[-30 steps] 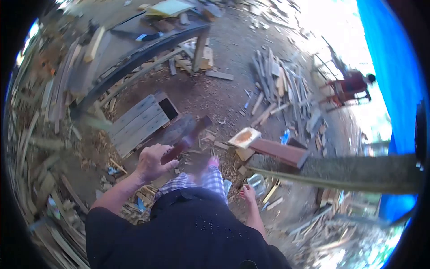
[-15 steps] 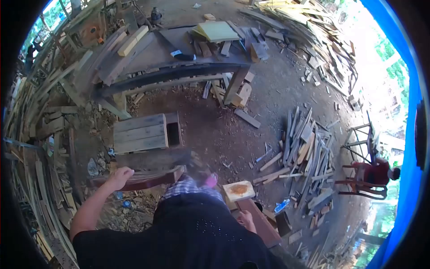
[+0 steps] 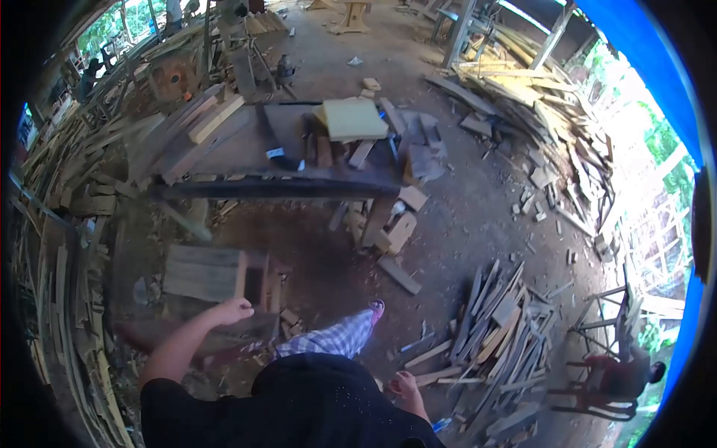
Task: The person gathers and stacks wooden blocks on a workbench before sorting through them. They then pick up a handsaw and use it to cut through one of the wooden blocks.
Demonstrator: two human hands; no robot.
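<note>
My left hand (image 3: 235, 310) is closed in a loose fist, with nothing visible in it. It hangs in front of a wooden box-like piece (image 3: 200, 272) made of grey boards, which has a dark opening on its right side. Under my left forearm lies a reddish-brown board (image 3: 160, 336), blurred by motion. Low on my right side is my right hand (image 3: 404, 385), its fingers loosely curled and slightly apart, with nothing seen in it. Below me, one foot in a pink sandal (image 3: 376, 306) is stretched forward on the dirt floor.
Ahead stands a workbench (image 3: 246, 142) bearing a handsaw (image 3: 285, 158), a pale yellow block (image 3: 353, 119) and planks. A scrap wood pile (image 3: 497, 321) lies to the right, with more lumber (image 3: 538, 97) behind. A person in red (image 3: 620, 377) is at the far right, by wooden chair frames.
My view has shifted forward and up, and a foot has stepped ahead. My left hand has moved right, away from the reddish-brown board. The board with orange dust near my right hand has left view.
</note>
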